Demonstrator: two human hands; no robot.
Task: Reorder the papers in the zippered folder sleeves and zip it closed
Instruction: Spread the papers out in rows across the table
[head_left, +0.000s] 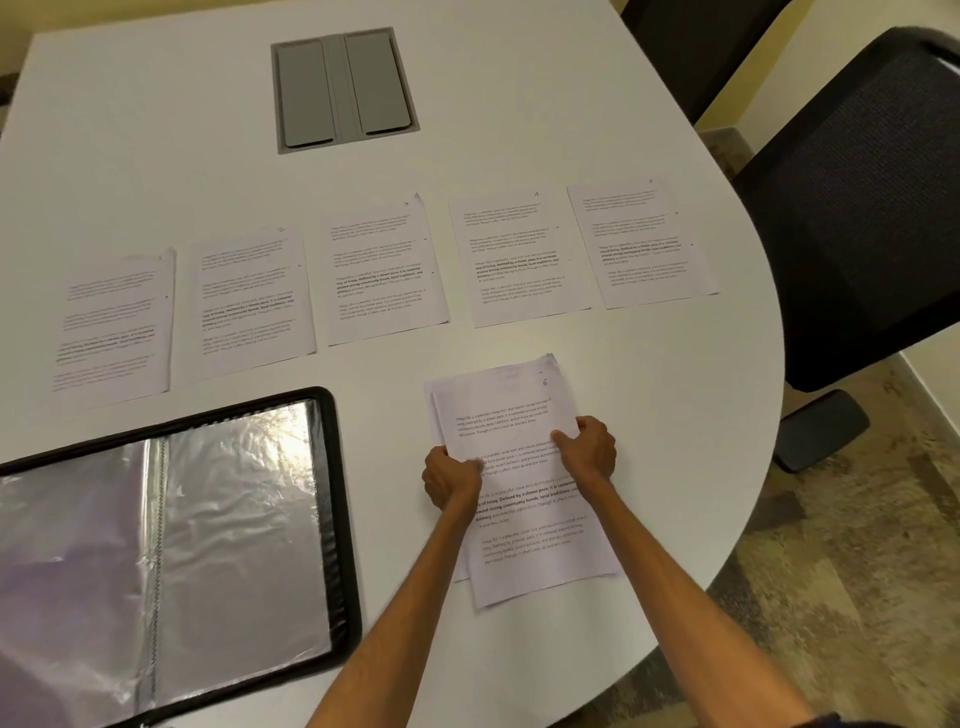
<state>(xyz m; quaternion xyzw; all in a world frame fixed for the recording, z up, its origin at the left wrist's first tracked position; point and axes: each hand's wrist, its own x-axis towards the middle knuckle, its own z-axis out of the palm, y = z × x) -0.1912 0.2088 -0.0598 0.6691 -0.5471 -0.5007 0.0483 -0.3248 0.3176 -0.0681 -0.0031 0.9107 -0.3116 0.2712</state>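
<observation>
A small stack of papers (524, 525) is held on the desk (156, 130) between both hands. Its left edge is gripped by the curled fingers of the left hand (451, 479), and its right edge by the right hand (588, 451). The top sheet is marked 6. Left of the left hand, the zippered folder (336, 467) is spread flat and unzipped, its clear sleeves (234, 519) exposed. Beyond the hands, a row of five sheets (382, 270) is laid side by side.
</observation>
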